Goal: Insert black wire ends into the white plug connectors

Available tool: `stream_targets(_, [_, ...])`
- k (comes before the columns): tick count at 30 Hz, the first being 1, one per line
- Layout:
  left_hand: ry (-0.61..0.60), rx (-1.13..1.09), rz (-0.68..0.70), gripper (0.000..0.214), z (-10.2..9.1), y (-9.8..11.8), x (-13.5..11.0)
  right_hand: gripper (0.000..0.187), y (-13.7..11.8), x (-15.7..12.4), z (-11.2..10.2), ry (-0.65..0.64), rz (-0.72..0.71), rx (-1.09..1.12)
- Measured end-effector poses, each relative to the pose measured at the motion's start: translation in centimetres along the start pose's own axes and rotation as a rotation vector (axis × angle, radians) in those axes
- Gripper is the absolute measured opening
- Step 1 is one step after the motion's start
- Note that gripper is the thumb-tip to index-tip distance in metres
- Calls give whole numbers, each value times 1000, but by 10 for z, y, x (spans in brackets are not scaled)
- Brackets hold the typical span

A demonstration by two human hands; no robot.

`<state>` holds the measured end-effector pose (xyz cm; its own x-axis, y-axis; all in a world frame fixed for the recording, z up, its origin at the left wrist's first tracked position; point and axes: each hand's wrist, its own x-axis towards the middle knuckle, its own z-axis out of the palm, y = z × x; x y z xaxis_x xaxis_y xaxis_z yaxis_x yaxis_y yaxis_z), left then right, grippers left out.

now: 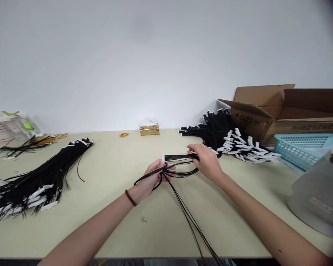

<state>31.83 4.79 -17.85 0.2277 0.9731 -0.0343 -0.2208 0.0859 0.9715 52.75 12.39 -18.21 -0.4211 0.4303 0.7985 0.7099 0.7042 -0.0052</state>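
My left hand [154,174] is closed around a black cable harness [180,173] near its white connector [164,159], over the middle of the table. From that grip one loop bends back over the left wrist, and several loose wires hang down past the table's front edge. Just to the right, my right hand [204,160] has its fingers curled around the looped wires of the same harness. The fingertips of my left hand are partly hidden behind the wires.
Piles of black cables with white connectors lie at left [44,177] and at right [219,129]. An open cardboard box [255,122], a blue basket [296,151] and a grey container [319,195] stand at right. A gold tissue pack [149,129] rests by the wall near rubber bands [124,135].
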Motion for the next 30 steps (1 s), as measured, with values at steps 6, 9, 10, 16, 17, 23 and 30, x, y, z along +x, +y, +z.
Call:
stream_targets(6, [-26, -22, -14, 36, 0, -3, -1, 26, 2, -1, 2, 57, -18, -78])
stream_targets(9, [-22, -65, -16, 32, -1, -4, 0, 29, 2, 0, 1, 37, -24, -93])
stream_targets(10, [-23, -78, -14, 31, -1, -4, 0, 32, 1, 0, 0, 29, -28, -97])
stream_targets(16, [-45, -174, -5, 25, 2, 2, -2, 44, -26, 3, -8, 177, -174, -182])
stream_targets(17, [-53, -197, -1, 25, 3, 3, -2, 43, -34, 3, -9, 212, -229, -191])
stream_targets(23, [16, -365, 18, 7, 3, 3, 3, 21, -64, 1, -19, 320, -622, -198])
stream_targets(30, [130, -342, -42, 4, 5, 10, 1, 23, -64, -3, -18, 237, -665, -132])
